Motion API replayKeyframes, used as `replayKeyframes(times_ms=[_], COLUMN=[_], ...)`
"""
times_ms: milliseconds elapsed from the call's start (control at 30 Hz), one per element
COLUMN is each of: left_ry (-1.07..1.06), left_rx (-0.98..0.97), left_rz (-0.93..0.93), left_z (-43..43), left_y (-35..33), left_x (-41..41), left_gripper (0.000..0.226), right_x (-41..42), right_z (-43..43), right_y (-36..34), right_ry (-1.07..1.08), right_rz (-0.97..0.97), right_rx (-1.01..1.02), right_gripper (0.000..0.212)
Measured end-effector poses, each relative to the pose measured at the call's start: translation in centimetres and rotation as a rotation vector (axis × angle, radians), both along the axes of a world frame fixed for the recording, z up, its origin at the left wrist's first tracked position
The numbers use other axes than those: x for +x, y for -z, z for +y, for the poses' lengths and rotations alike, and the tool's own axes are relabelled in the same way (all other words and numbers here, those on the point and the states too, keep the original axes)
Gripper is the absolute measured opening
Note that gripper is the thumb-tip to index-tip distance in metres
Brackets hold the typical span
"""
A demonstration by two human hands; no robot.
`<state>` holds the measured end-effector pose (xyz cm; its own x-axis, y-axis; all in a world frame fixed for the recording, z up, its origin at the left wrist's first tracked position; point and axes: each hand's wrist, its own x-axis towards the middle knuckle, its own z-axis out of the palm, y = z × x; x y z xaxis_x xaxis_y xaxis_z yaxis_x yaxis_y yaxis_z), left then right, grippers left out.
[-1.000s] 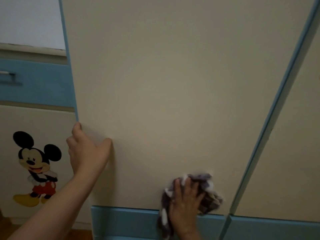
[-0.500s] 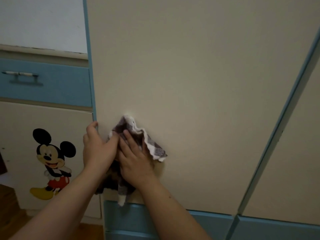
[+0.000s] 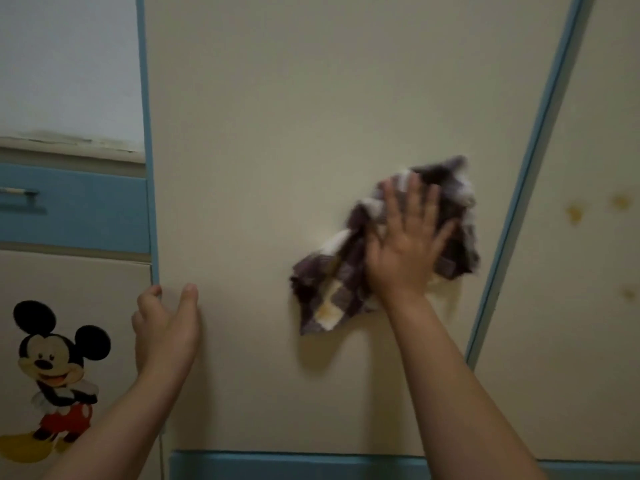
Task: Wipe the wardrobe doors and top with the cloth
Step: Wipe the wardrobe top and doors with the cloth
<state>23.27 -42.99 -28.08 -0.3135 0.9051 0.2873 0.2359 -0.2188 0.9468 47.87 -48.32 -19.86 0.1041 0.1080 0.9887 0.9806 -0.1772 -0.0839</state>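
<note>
I am bracing my left hand (image 3: 166, 327) against the wardrobe door (image 3: 277, 133), fingers curled round its blue left edge (image 3: 149, 168) and thumb flat on the face. My right hand (image 3: 407, 244), spread flat, is pressing the checked cloth (image 3: 332, 289) onto the panel near its right edge. The cloth is looking soft, light and floppy, with loose corners trailing, so I judge it is best held bunched under the palm.

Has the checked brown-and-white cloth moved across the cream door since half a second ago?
Yes. The checked brown-and-white cloth, under the right hand, went rightwards from the door's left blue edge towards the right blue strip.
</note>
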Motion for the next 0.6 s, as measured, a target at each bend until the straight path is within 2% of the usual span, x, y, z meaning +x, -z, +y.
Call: replayKeyframes(times_ms=[67,133,267,367,467,600], left_ry=[-0.017,-0.084,-0.113,-0.065,-0.005,0.022], left_rx=[-0.033,0.052,0.509,0.801,0.944,0.969], left_rz=[-0.003,0.069,0.326,0.587,0.724,0.771], left_z=[0.3,0.5,-0.5,-1.2,-1.3,-1.6], left_y=[-1.3,-3.7,-11.6,-17.4,-23.1,-29.1], left_x=[-0.1,-0.1,1.5,3.3,4.7,5.8], left_gripper=[0.061,0.066,0.08,0.074,0.067,0.062], right_x=[1.6,2.1,1.0,-0.6,-2.1,-2.0], right_z=[-1.3,-1.8,-1.1,0.0,0.8,0.9], right_y=[0.2,0.1,-4.4,-10.3,-17.1,-24.5], right_ry=[0.003,0.024,0.0,-0.031,-0.101,-0.097], right_rz=[0.159,0.163,0.026,-0.142,-0.208,-0.27], right_rx=[-0.002,-0.031,-0.062,-0.065,-0.088,-0.082], right_gripper=[0.059,0.058,0.057,0.055,0.055,0.054])
